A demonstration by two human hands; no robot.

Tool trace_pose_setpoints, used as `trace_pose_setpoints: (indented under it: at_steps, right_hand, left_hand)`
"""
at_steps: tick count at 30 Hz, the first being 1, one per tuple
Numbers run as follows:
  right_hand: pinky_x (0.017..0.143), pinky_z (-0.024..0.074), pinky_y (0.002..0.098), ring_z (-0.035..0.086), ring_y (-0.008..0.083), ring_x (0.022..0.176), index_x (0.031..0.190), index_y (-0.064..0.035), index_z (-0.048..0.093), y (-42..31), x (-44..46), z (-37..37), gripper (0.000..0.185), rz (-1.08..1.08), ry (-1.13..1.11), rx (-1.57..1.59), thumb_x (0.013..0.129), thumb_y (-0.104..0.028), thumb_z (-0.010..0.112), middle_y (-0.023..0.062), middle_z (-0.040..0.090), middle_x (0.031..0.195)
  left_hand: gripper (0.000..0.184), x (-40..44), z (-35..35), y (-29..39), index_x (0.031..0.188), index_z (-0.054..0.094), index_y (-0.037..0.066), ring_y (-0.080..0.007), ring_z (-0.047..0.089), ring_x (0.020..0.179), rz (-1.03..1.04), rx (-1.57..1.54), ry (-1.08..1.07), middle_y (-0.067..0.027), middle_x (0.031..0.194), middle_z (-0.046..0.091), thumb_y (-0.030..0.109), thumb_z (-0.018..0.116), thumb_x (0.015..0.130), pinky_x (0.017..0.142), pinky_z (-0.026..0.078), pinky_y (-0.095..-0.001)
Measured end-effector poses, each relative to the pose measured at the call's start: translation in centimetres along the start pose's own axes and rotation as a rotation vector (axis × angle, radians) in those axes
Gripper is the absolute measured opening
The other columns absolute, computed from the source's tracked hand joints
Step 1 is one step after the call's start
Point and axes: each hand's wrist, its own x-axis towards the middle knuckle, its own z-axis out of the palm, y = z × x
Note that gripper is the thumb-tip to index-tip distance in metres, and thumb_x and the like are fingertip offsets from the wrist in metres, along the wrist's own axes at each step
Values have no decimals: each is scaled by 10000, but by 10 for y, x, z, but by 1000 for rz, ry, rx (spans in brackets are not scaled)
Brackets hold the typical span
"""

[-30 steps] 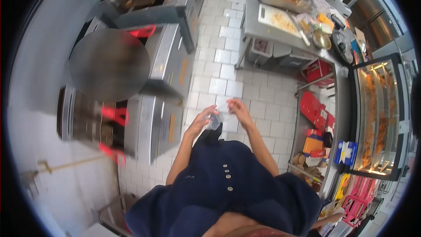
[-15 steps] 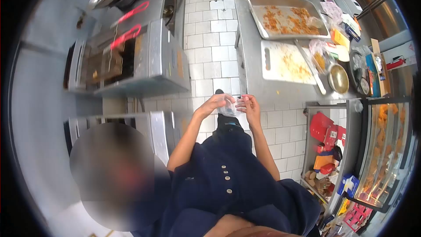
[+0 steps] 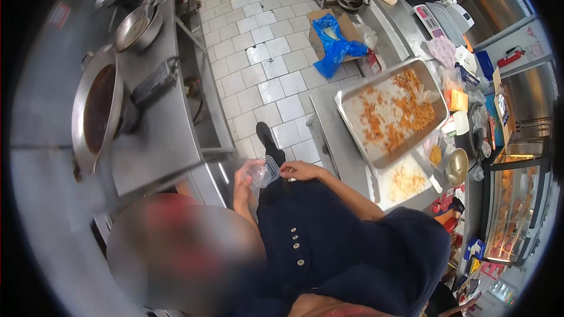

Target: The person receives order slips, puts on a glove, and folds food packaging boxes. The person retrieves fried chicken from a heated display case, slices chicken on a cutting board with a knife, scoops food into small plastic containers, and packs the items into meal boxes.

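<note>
In front of my waist, my left hand (image 3: 242, 185) is wrapped round a clear plastic container (image 3: 264, 172), tilted with its squarish rim toward the right. Several rim lines show; I cannot tell whether it is one container or a nested stack. My right hand (image 3: 301, 170) has its fingertips pinched together at the container's right edge. Further right, a large metal tray (image 3: 351, 89) with orange-brown food bits (image 3: 405, 103) rests on the steel table (image 3: 335, 118). Its near end overlaps the white cutting board (image 3: 388, 191) in view.
On the left stand a wide pan of dark liquid (image 3: 98, 108) and another metal pan (image 3: 138, 28) on a steel counter (image 3: 155, 100). A blurred person (image 3: 182, 246) is close at my left. A box with a blue bag (image 3: 332, 44), a metal bowl (image 3: 456, 167) and a food display case (image 3: 511, 211) also appear.
My view and body have turned and moved forward along the aisle. The container remains at my hands, now tilted, with my right fingers at its edge. The tray appears nearer.
</note>
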Motion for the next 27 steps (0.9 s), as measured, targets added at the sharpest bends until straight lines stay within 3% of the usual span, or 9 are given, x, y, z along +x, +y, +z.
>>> trace_pose_setpoints:
  at_steps: [4, 7, 11, 14, 16, 22, 23, 24, 27]
  right_hand:
    - [812, 524, 347, 637, 186, 912, 1207, -26, 614, -61, 106, -106, 324, 117, 106, -57, 1013, -283, 569, 84, 697, 1016]
    - [820, 517, 324, 631, 167, 915, 1243, -35, 588, -108, 158, -178, 347, 4, 440, 329, 1012, -294, 575, 68, 668, 1104]
    - [809, 507, 295, 616, 150, 925, 1367, -63, 480, -199, 170, -261, 444, -137, 819, 275, 980, -211, 640, 45, 625, 1135]
    - [775, 514, 297, 631, 168, 860, 1352, -75, 486, -192, 191, -320, 469, -197, 991, 444, 937, -157, 687, 62, 652, 965]
    - [746, 518, 275, 636, 145, 874, 1374, -62, 446, -172, 203, -370, 482, -241, 1064, 570, 940, -54, 655, 67, 646, 984]
    - [681, 540, 297, 653, 155, 779, 1298, -77, 482, -74, 169, -560, 403, -327, 1728, 585, 922, 33, 578, 68, 668, 901]
    - [661, 532, 287, 646, 155, 762, 1273, -69, 489, -60, 148, -602, 392, -363, 1862, 558, 906, 49, 565, 61, 660, 891]
    - [653, 539, 291, 648, 162, 751, 1280, -71, 492, -56, 125, -639, 413, -252, 1979, 628, 894, 67, 541, 56, 663, 901]
    - [644, 547, 312, 658, 165, 749, 1271, -40, 495, -11, 52, -733, 398, -45, 2216, 250, 883, 9, 568, 82, 676, 864]
  left_hand:
    - [830, 138, -44, 31, 1113, 652, -38, -155, 593, 991, -62, -117, -105, -67, 1074, 624, 682, 725, 707, 833, 449, -273]
    - [834, 249, -58, 67, 1206, 618, -24, -179, 603, 1026, -164, -179, -158, -75, 1108, 620, 654, 730, 735, 903, 475, -307]
    - [807, 407, -33, 94, 1216, 607, -7, -198, 576, 1118, -277, -208, -340, -95, 1200, 597, 648, 726, 761, 965, 469, -361]
    - [810, 514, 12, 92, 1261, 584, 30, -199, 532, 1185, -323, -143, -650, -79, 1288, 572, 703, 622, 812, 1008, 408, -352]
    - [810, 580, 50, 99, 1280, 560, 37, -196, 504, 1221, -358, -77, -784, -75, 1326, 544, 696, 630, 814, 1022, 389, -349]
    - [851, 736, 135, 107, 1321, 537, 19, -178, 501, 1114, -162, -23, -588, -58, 1202, 534, 573, 792, 726, 984, 380, -324]
    - [833, 762, 146, 110, 1388, 474, 38, -207, 524, 1138, -153, -49, -612, -65, 1182, 535, 429, 833, 747, 949, 435, -344]
    - [833, 785, 160, 118, 1388, 474, 38, -207, 524, 1138, -155, -40, -634, -65, 1182, 535, 429, 833, 747, 949, 435, -344]
    - [830, 844, 205, 134, 1461, 380, 78, -280, 556, 1222, -142, 69, -714, -85, 1187, 534, 151, 839, 772, 926, 505, -366]
